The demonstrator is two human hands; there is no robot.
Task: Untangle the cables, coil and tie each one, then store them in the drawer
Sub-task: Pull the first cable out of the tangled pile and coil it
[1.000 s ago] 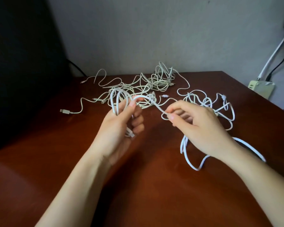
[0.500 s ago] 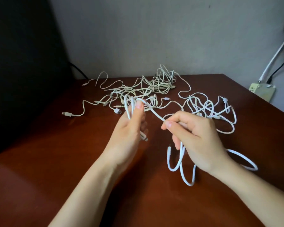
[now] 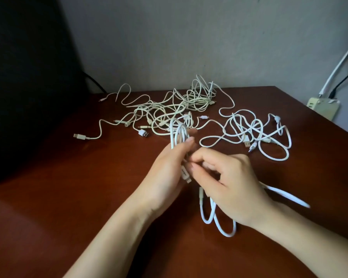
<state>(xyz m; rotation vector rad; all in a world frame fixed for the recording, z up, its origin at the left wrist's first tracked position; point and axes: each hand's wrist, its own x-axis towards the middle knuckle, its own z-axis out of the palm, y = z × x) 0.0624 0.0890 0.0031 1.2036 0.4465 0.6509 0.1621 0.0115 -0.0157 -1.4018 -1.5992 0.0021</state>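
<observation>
Here, the left hand (image 3: 169, 169) is gripping a white cable (image 3: 178, 133), its fingers and thumb curling round a bunch of loops that are standing up above the thumb; a connector (image 3: 185, 176) is hanging just below that grip; the right hand (image 3: 229, 187), meeting the left at the fingertips, is pinching the same cable between thumb and forefinger, its other fingers curling inward; under the right palm more loops of the cable are hanging down toward the near part of the brown table (image 3: 68, 197), and a blurred stretch is running off to the right behind the wrist; beyond the hands, a cream tangle (image 3: 169, 111) is sprawling across the far middle of the table, one strand trailing left to a USB plug (image 3: 76, 135); a whiter tangle (image 3: 253, 131) is lying to the right of it, apart from the hands; a power strip (image 3: 321, 107) is sitting off the table's far right edge, against the grey wall (image 3: 189, 37).
</observation>
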